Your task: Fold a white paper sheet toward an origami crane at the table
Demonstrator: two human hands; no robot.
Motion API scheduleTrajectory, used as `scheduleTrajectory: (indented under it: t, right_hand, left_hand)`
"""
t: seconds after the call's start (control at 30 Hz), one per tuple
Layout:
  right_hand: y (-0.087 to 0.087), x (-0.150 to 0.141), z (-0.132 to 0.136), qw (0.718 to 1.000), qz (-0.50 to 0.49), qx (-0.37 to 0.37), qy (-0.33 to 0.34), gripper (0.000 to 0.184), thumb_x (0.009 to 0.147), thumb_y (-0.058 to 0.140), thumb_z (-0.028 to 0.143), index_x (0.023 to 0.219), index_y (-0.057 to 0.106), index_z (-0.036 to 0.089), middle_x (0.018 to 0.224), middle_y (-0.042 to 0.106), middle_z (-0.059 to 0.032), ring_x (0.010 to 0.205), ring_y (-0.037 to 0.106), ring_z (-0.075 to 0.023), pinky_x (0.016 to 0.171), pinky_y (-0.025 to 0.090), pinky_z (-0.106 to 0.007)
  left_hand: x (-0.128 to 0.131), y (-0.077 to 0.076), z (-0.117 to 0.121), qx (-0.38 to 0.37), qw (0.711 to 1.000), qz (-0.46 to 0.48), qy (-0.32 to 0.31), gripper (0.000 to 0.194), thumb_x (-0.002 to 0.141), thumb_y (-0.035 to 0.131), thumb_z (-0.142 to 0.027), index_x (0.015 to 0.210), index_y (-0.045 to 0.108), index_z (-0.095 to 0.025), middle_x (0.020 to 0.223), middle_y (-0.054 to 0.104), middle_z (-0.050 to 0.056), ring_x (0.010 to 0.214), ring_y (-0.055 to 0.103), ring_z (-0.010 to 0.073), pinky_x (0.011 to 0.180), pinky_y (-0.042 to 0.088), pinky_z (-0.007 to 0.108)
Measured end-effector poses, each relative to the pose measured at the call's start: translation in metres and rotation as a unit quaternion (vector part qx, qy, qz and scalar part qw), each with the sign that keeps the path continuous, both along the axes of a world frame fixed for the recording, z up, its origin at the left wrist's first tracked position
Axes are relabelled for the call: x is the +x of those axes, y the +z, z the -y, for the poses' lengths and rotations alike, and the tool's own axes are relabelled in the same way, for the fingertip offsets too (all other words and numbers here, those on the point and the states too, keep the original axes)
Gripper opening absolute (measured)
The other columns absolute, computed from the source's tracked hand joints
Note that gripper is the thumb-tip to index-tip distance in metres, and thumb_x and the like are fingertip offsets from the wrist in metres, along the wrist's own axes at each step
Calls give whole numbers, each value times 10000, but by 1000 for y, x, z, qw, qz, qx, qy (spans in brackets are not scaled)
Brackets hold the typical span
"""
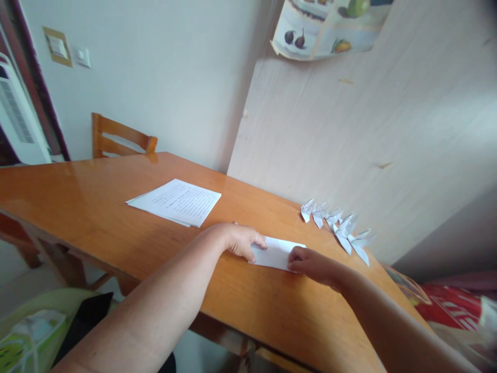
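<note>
A folded white paper strip (276,252) lies flat on the orange wooden table (97,207). My left hand (243,241) rests on its left end, fingers curled down and pressing the paper. On the strip's right end lies my right hand (310,263), its fingers bent and pinching the edge. Both forearms reach in from the lower edge of the view.
A stack of printed sheets (176,201) lies farther left on the table. Several small folded paper shapes (337,228) sit in a row by the wall panel at the right. A wooden chair (120,135) stands behind the table. A green object (31,326) is at lower left.
</note>
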State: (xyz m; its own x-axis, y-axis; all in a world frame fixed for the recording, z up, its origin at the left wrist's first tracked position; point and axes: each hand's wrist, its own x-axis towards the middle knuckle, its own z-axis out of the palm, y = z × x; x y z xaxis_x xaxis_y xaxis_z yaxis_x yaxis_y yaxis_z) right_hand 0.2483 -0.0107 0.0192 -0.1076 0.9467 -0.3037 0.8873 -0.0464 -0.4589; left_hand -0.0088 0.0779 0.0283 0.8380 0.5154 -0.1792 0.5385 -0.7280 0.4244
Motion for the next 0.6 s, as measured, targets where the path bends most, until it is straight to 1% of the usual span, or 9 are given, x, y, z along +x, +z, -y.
scheduleTrajectory:
  t: [0.07, 0.17, 0.27, 0.33, 0.37, 0.43, 0.5, 0.53, 0.6]
  right_hand:
    - [-1, 1, 0, 1000, -1, 3, 2, 95, 775, 541, 200, 851, 594, 181, 770, 561, 23, 686, 481, -117, 597, 352, -229]
    - [-4, 0, -2, 1000, 9, 10, -2, 94, 768, 533, 140, 832, 592, 176, 759, 566, 24, 681, 487, -115, 597, 357, -229]
    - [-6, -3, -5, 999, 29, 18, -6, 64, 821, 546, 136, 827, 603, 166, 751, 575, 19, 682, 509, -119, 603, 388, -237]
    - [-6, -6, -6, 999, 46, 21, -10, 84, 900, 562, 212, 882, 624, 158, 809, 609, 2, 722, 558, -134, 648, 451, -263]
    - [-6, -7, -6, 998, 55, 20, -12, 131, 932, 568, 268, 937, 633, 154, 871, 631, -13, 762, 588, -145, 685, 488, -289]
    - [-5, -9, -7, 997, 71, 17, -14, 239, 958, 576, 356, 1075, 628, 154, 1028, 650, -48, 865, 632, -173, 765, 540, -355]
    - [-5, -11, -8, 996, 83, 14, -11, 306, 956, 589, 374, 1176, 604, 161, 1147, 635, -73, 952, 642, -197, 819, 554, -401]
    - [-5, -12, -8, 996, 88, 14, -8, 316, 956, 592, 366, 1200, 597, 164, 1177, 628, -79, 978, 640, -205, 835, 554, -411]
    - [-5, -13, -9, 995, 97, 17, 4, 324, 955, 594, 356, 1220, 590, 169, 1208, 618, -84, 1007, 635, -215, 851, 551, -422]
  left_hand:
    - [0, 3, 2, 2, 1000, 1, 1, 640, 709, 692, -432, 1333, 554, -445, 1534, 415, -52, 1367, 421, 313, 1142, 194, 540]
    - [0, 8, 6, 8, 1000, -7, 5, 634, 713, 687, -408, 1334, 561, -427, 1507, 460, -30, 1340, 457, 307, 1144, 205, 521]
    - [1, 13, 15, 27, 999, -23, 17, 619, 720, 677, -355, 1326, 567, -415, 1471, 507, 0, 1337, 460, 319, 1151, 113, 585]
    - [4, 16, 23, 50, 998, -22, 23, 587, 724, 657, -278, 1294, 593, -404, 1427, 553, 9, 1320, 477, 324, 1143, 75, 615]
    - [5, 16, 28, 65, 997, -11, 29, 560, 724, 641, -232, 1260, 619, -393, 1381, 594, 11, 1283, 513, 316, 1144, 106, 602]
    - [11, 15, 40, 86, 996, 16, 33, 492, 729, 617, -176, 1182, 665, -361, 1262, 670, 19, 1186, 582, 293, 1118, 259, 514]
    - [18, 11, 54, 109, 993, 33, 29, 394, 763, 583, -161, 1107, 693, -318, 1164, 707, 38, 1119, 614, 275, 1031, 392, 417]
    - [22, 8, 61, 126, 991, 43, 24, 352, 778, 566, -155, 1073, 701, -292, 1134, 714, 49, 1102, 620, 270, 1002, 418, 389]
    - [32, 1, 75, 164, 984, 64, 4, 320, 811, 524, -139, 1057, 698, -248, 1116, 710, 72, 1088, 624, 267, 984, 434, 381]
